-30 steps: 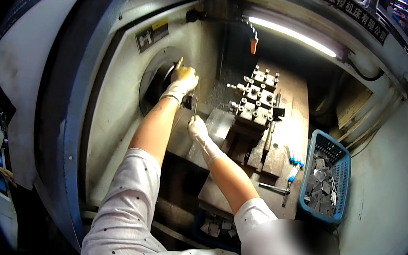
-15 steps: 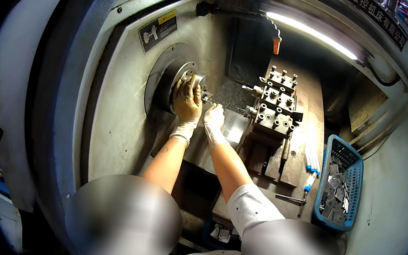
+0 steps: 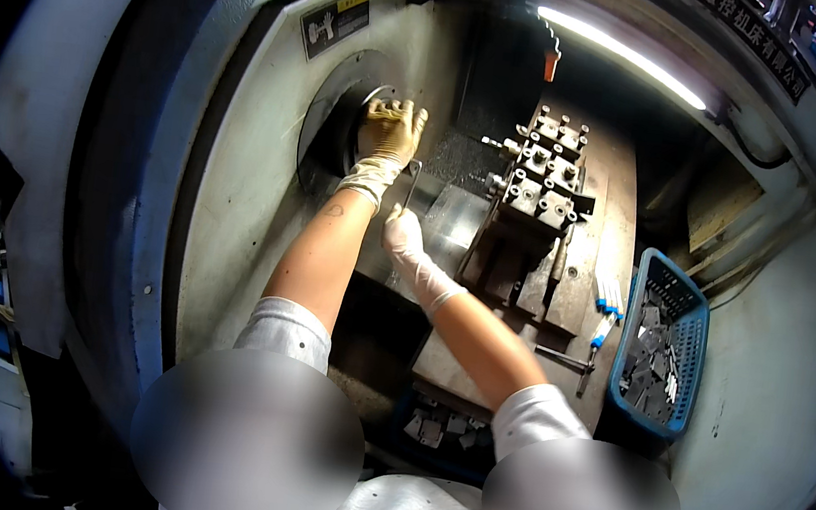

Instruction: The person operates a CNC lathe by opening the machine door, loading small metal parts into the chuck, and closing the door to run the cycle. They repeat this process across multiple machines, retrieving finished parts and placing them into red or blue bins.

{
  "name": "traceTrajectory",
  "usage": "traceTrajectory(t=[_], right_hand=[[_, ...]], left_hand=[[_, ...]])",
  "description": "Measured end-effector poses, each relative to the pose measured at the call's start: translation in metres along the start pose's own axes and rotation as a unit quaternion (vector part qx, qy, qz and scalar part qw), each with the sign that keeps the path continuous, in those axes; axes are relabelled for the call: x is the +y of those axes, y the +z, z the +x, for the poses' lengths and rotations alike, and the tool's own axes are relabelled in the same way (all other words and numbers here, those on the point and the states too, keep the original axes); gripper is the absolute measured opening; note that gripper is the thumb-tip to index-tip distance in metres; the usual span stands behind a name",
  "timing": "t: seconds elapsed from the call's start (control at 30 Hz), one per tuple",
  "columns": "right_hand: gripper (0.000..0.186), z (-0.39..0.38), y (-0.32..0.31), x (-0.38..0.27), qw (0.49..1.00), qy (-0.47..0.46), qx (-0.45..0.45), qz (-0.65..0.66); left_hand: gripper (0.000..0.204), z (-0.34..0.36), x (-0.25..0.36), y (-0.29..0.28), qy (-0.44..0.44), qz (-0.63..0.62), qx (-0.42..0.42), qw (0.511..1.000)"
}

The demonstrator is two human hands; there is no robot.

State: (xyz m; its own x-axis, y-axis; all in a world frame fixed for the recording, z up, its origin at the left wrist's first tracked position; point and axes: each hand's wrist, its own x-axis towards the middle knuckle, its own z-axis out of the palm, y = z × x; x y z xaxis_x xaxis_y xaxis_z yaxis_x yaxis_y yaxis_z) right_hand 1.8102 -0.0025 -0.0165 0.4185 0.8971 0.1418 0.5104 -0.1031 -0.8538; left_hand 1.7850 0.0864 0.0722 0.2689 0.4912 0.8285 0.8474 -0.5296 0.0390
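Observation:
My left hand [image 3: 390, 136], in a thin pale glove, lies over the face of the round lathe chuck [image 3: 347, 129], its fingers bent around it and hiding much of the front. Low and to the right of it, my right hand [image 3: 404, 235], gloved too, is closed on a slim metal L-shaped hex key [image 3: 411, 187]. The key stands up from my fist, and its bent end reaches the lower right side of the chuck beside my left hand. Whether its tip sits in a screw is hidden.
Right of my hands stands a tool post block [image 3: 542, 185] with several bolts and protruding tools. A blue basket [image 3: 696, 338] of metal plates is at the right. On the bed lie a T-handled wrench [image 3: 584, 368] and blue-tipped pieces [image 3: 609, 303]. A lamp [image 3: 622, 56] glows above.
My right hand has moved left and down, and the hex key now stands steeper. My left hand has shifted up over the chuck's face. The whole view has shifted a little.

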Motion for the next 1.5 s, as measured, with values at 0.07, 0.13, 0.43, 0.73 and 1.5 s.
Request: traceTrajectory(t=[0.07,0.13,0.43,0.73,1.5], right_hand=[[0.034,0.003,-0.001,-0.001,0.996,0.079,-0.035,-0.033],[0.035,0.006,-0.009,-0.008,0.984,0.149,-0.074,-0.056],[0.032,0.052,0.008,0.017,0.966,0.247,-0.065,-0.033],[0.039,0.021,-0.001,0.022,0.988,0.104,-0.114,0.016],[0.028,0.049,0.011,0.02,0.979,0.201,0.014,-0.018]], left_hand=[[0.045,0.009,0.003,0.001,0.005,-0.046,-0.085,0.995],[0.051,0.021,-0.001,-0.004,-0.055,-0.182,-0.176,0.966],[0.021,-0.032,0.005,0.005,-0.024,-0.239,0.148,0.959],[0.021,-0.035,0.002,0.002,-0.012,-0.211,0.18,0.961],[0.033,-0.055,0.003,0.002,-0.036,-0.245,0.153,0.957]])
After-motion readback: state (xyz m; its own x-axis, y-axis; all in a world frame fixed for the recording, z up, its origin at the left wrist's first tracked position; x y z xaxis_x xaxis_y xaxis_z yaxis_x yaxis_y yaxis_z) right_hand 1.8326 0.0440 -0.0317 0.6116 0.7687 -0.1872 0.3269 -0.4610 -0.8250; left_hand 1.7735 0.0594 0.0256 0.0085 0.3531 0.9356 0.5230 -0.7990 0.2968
